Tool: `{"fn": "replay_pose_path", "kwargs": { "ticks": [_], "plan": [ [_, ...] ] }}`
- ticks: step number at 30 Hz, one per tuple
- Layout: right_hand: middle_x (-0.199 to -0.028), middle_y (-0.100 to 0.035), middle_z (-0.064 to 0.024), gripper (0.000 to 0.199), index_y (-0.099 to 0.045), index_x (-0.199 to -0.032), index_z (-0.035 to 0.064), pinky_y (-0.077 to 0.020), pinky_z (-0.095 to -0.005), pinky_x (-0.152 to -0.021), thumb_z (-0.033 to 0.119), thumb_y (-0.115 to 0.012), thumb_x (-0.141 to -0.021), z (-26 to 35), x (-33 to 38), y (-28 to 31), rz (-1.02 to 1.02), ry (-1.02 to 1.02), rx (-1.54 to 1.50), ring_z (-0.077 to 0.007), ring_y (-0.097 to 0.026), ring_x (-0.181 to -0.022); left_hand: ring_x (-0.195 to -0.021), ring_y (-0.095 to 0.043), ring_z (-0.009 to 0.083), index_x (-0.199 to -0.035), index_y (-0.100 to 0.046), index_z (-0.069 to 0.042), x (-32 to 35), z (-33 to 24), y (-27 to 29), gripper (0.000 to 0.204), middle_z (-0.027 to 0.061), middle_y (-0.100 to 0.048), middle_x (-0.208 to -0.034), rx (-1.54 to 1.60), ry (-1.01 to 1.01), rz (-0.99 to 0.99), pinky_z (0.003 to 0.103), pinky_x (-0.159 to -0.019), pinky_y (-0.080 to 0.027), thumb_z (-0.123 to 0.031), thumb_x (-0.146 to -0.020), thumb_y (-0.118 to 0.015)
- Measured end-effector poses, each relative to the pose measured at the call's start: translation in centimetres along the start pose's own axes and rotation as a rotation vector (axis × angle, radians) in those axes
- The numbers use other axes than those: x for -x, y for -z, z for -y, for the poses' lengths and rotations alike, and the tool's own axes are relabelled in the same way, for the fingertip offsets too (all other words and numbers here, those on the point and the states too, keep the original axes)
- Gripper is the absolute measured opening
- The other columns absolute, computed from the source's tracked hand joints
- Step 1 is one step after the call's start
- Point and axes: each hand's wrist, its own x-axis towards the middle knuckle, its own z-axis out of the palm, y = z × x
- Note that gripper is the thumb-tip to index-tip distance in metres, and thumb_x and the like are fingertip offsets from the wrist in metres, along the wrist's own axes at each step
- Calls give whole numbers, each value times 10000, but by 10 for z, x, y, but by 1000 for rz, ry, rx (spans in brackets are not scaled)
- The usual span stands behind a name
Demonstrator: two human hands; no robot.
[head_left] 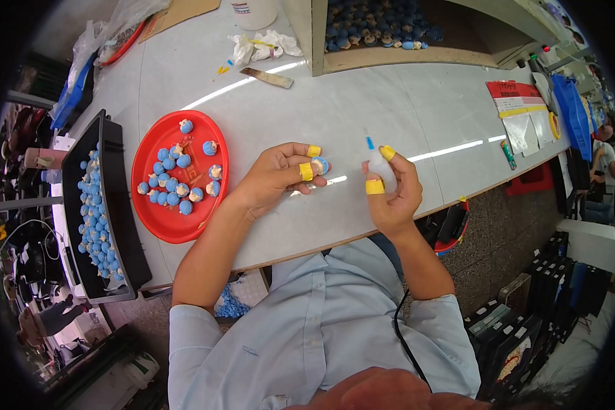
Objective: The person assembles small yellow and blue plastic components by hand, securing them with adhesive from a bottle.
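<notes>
My left hand rests on the white table and pinches a small blue and cream toy piece between fingertips wrapped in yellow tape. My right hand, also with yellow tape on thumb and forefinger, grips a small white squeeze bottle with a thin blue nozzle pointing up and left, a short way from the piece. A red round tray holding several similar blue and cream pieces lies to the left of my left hand.
A black bin with several blue pieces stands at the far left. A wooden box full of blue pieces sits at the back. Crumpled tissue, a flat metal strip and a red and white card lie on the table.
</notes>
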Motion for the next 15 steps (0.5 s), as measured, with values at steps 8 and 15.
{"fn": "replay_pose_path", "kwargs": {
  "ticks": [8,15],
  "plan": [
    [-1092,-611,-86,280,-525,-1105,-8,-463,-264,-841,45,-650,-860,-25,-38,56,-161,-323,35,-119,-571,-948,-931,-673,163,-1126,-587,-29,0,2,7,291,73,-658,-1038,2,-17,16,208,-691,-541,-115,-868,-687],
    [-989,-581,-57,336,-546,-1083,-32,-455,-266,-766,109,-709,-826,-87,-69,164,-350,-348,523,-126,-539,-876,-939,-675,168,-1077,-588,-44,0,-1,4,242,78,-657,-1039,95,22,-20,206,-721,-555,-104,-864,-685]
  ]
}}
